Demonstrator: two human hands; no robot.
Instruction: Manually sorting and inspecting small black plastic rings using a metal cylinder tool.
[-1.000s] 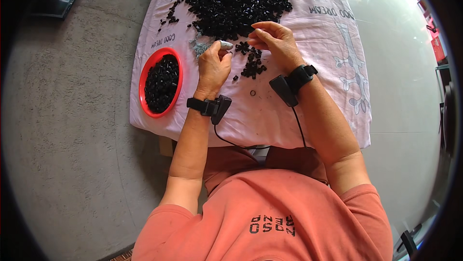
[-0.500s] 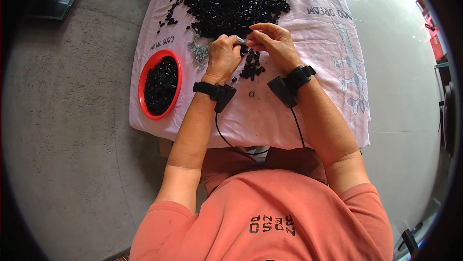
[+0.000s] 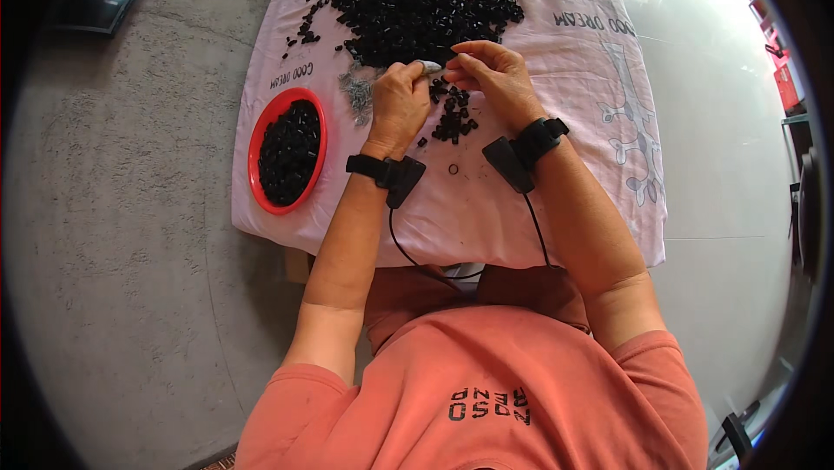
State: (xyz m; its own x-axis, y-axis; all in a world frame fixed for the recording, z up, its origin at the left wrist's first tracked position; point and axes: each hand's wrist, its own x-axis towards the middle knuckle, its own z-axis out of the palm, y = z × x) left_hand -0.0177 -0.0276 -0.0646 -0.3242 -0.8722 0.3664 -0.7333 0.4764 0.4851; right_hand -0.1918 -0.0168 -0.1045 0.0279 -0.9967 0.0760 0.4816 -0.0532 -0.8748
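My left hand (image 3: pixel 400 108) is closed at the near edge of a large heap of small black plastic parts (image 3: pixel 417 5). A small pale grey-white piece (image 3: pixel 427 67) shows at its thumb and forefinger; its kind I cannot make out. To the right, my right hand (image 3: pixel 499 81) has thumb and forefinger pinched close to that piece, the other fingers bent. Anything in this pinch is too small to tell. Several loose black parts (image 3: pixel 453 118) lie between and below the hands. Next to my left hand is a little pile of thin grey metal-looking bits (image 3: pixel 358 95).
A red oval basin (image 3: pixel 322 153) full of black parts (image 3: pixel 289 153) stands at the table's left. The table has a pale pink printed cloth (image 3: pixel 591 201). A small dark ring (image 3: pixel 453 169) lies near me. Black wrist straps (image 3: pixel 541 138) carry boxes with cables.
My left hand has shifted slightly left and away from the right fingertips, so the pale piece shows more. The right hand stays nearly where it was.
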